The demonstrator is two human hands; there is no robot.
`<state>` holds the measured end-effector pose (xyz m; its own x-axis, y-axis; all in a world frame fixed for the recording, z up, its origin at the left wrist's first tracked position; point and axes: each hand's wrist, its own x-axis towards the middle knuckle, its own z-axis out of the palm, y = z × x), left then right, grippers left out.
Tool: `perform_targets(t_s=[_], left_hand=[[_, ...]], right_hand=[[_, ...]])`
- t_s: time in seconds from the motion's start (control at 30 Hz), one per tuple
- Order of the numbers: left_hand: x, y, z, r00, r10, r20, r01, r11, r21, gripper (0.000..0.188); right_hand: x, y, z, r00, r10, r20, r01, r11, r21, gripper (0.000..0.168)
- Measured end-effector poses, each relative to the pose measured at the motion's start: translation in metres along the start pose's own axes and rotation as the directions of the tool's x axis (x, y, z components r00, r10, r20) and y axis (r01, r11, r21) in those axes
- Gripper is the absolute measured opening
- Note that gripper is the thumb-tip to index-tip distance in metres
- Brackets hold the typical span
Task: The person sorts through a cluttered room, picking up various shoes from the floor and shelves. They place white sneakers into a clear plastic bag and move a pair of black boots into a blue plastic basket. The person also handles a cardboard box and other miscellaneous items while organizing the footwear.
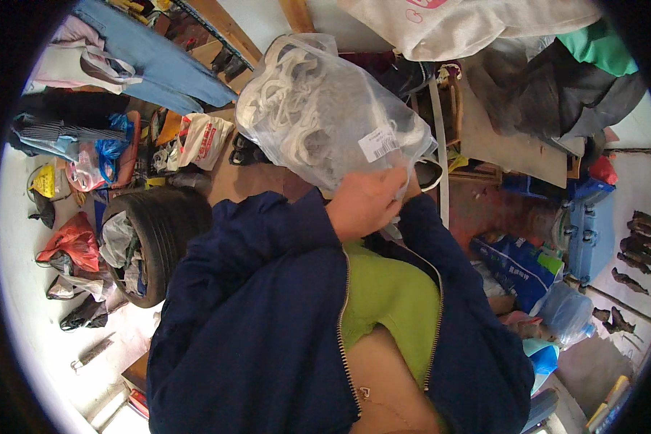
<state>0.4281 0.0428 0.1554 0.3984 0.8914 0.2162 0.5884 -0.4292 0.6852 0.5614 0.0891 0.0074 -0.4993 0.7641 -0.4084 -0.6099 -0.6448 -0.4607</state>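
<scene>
A clear plastic bag (352, 103) with pale lace-up shoes (290, 103) inside is held up before my chest. It bears a white barcode label (380, 144) near its lower right side. My left hand (366, 203) is closed around the gathered lower end of the bag. Close behind it, my right hand (413, 187) grips the same end; most of its fingers are hidden by the left hand and the plastic. Just past the right hand, part of a dark shoe with a white rim (428, 174) shows below the bag.
A tyre (165, 244) stuffed with bags stands at the left. To the right are a light-blue suitcase (591, 236), a dark-blue package (518, 268) and a large plastic water bottle (567, 314). Blue jeans (157, 59) hang at upper left, a beige cloth (466, 24) at the top.
</scene>
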Motion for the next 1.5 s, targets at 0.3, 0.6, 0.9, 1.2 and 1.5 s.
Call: perform_targets(t_s=[0.3,0.6,0.9,1.2,1.5], left_hand=[[0.026,0.011,0.012,0.997,-0.021,0.076,0.026,0.997,-0.067,0.016],[0.003,-0.041,0.033,0.957,-0.227,0.181,0.244,0.967,-0.076,0.019],[0.033,-0.016,0.029,0.967,-0.152,0.205,0.218,0.911,-0.351,0.025],[-0.002,-0.074,0.115,0.931,0.064,0.360,-0.178,0.939,0.294,0.031],[-0.028,-0.070,0.103,0.897,0.199,0.394,-0.327,0.899,0.290,0.029]], right_hand=[[0.090,0.018,0.043,0.968,-0.209,-0.141,0.136,0.904,-0.405,0.026],[-0.094,-0.037,0.013,0.893,-0.335,-0.300,0.016,0.690,-0.723,0.018],[-0.046,-0.019,-0.089,0.731,-0.625,-0.274,-0.044,0.357,-0.933,0.053],[-0.024,-0.047,-0.079,0.819,-0.547,-0.174,0.182,0.535,-0.825,0.046],[0.035,-0.118,-0.080,0.825,-0.534,0.186,0.225,0.008,-0.974,0.059]])
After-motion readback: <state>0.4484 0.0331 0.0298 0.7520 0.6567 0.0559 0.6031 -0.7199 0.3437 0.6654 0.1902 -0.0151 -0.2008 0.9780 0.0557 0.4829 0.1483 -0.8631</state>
